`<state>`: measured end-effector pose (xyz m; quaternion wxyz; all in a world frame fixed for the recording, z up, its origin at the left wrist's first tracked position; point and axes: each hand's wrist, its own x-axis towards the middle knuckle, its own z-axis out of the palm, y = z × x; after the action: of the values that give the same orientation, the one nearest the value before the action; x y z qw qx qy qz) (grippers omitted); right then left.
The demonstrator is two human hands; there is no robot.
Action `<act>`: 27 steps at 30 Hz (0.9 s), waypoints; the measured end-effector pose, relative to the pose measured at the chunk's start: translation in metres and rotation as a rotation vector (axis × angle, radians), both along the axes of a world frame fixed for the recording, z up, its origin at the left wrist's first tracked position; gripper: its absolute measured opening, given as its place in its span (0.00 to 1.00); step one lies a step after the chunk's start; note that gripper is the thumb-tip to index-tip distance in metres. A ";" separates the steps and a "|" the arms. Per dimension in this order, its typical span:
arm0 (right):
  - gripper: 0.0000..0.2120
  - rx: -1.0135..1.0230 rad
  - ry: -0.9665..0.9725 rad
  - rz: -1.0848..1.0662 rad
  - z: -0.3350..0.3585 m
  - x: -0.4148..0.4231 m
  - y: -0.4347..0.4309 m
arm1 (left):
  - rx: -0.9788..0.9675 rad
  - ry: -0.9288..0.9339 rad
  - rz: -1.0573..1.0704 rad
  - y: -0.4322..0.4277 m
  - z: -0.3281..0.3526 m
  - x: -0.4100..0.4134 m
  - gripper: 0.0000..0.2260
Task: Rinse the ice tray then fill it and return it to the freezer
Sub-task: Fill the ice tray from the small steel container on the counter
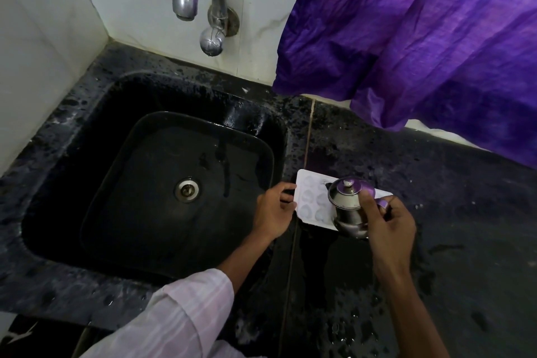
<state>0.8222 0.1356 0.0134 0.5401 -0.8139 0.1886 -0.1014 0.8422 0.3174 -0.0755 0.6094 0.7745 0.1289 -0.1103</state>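
Observation:
A white ice tray (311, 197) with rounded moulds lies flat on the black counter just right of the sink. My left hand (273, 212) holds the tray's left edge, thumb on its rim. My right hand (388, 221) grips the handle of a small lidded steel jug (347, 203), held over the tray's right half and hiding that part. Whether water is leaving the jug cannot be made out.
A black sink (162, 183) with a metal drain (186, 189) fills the left. A chrome tap (200, 6) sticks out of the white tiled wall above it, with no water running. A purple cloth (421, 38) hangs at the upper right over the wet speckled counter (450, 197).

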 end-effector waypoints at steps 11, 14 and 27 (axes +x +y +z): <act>0.21 -0.042 0.013 -0.001 0.000 0.007 -0.004 | -0.034 -0.005 0.011 -0.001 -0.001 -0.003 0.16; 0.20 -0.051 0.012 -0.005 0.001 0.007 -0.004 | -0.031 -0.003 0.013 -0.001 -0.001 -0.003 0.16; 0.20 -0.045 -0.005 -0.008 0.007 0.006 -0.003 | -0.029 -0.003 0.016 -0.001 0.000 -0.003 0.16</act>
<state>0.8278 0.1329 0.0202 0.5216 -0.8249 0.1884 -0.1099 0.8388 0.3161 -0.0758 0.6214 0.7649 0.1325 -0.1061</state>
